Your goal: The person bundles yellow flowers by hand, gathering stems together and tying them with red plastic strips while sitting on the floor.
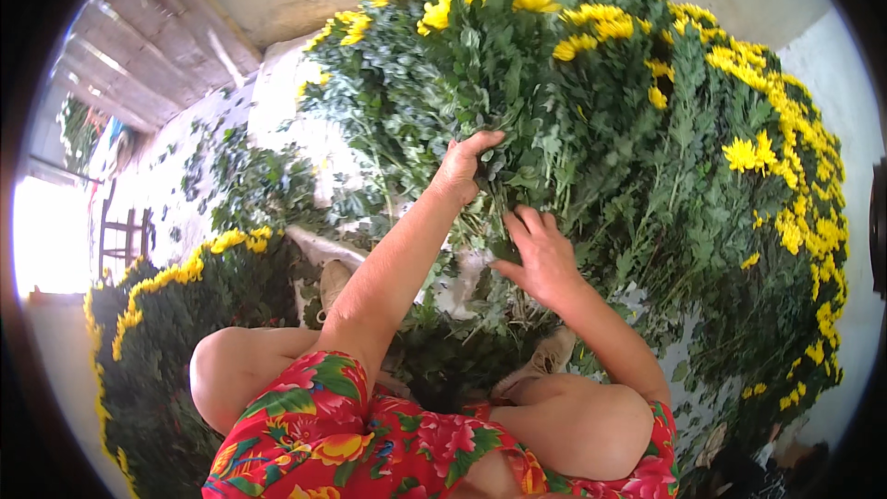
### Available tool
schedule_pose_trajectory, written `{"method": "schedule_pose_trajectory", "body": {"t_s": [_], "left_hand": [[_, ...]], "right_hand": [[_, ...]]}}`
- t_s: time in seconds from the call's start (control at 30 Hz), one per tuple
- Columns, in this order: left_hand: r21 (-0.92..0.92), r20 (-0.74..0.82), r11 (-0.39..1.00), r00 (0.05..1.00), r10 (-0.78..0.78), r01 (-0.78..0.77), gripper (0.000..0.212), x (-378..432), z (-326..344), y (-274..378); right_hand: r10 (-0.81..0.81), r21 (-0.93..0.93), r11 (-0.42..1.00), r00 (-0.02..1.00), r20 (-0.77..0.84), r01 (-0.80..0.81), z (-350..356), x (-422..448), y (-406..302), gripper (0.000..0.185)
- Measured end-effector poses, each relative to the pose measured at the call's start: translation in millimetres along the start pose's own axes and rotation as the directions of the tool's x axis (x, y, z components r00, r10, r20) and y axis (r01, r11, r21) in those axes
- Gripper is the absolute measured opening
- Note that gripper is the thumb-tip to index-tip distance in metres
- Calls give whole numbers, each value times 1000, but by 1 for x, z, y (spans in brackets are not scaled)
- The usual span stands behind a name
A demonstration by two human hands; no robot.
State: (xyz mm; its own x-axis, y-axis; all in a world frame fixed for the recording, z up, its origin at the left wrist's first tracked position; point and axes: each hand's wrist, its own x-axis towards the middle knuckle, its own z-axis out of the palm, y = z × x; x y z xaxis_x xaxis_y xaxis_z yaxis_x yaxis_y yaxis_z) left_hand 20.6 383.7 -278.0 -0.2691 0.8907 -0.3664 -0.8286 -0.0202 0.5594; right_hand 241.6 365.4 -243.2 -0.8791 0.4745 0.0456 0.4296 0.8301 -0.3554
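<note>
A large heap of leafy stems with yellow chrysanthemum flowers (603,21) arches in front of me and down the right side. My left hand (471,163) is closed around the lower part of a bunch of green stems (493,177), its thumb pointing right; the bunch's far extent merges with the heap. Just below and to the right, my right hand (537,249) is at the stem ends, fingers apart and thumb out to the left. Whether its fingertips touch a stem cannot be told. Cut stems and leaves lie beneath both hands.
More yellow-flowered stems (201,319) are piled at the left. Loose leaves (256,180) litter the pale floor beyond. Wooden boards (138,48) lean at the upper left, near a small rack (125,232). My bent knees and shoes frame the near space; walls stand behind the heap.
</note>
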Motion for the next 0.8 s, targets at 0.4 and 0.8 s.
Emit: {"method": "schedule_pose_trajectory", "body": {"t_s": [0.4,0.8], "left_hand": [[300,248,871,913,323,-389,32,-100,31,273],[-50,-7,927,928,373,-373,36,-155,-130,239]], "right_hand": [[-242,-247,943,969,-45,224,-133,49,-74,94],[414,-422,901,501,760,-105,31,40,-35,52]]}}
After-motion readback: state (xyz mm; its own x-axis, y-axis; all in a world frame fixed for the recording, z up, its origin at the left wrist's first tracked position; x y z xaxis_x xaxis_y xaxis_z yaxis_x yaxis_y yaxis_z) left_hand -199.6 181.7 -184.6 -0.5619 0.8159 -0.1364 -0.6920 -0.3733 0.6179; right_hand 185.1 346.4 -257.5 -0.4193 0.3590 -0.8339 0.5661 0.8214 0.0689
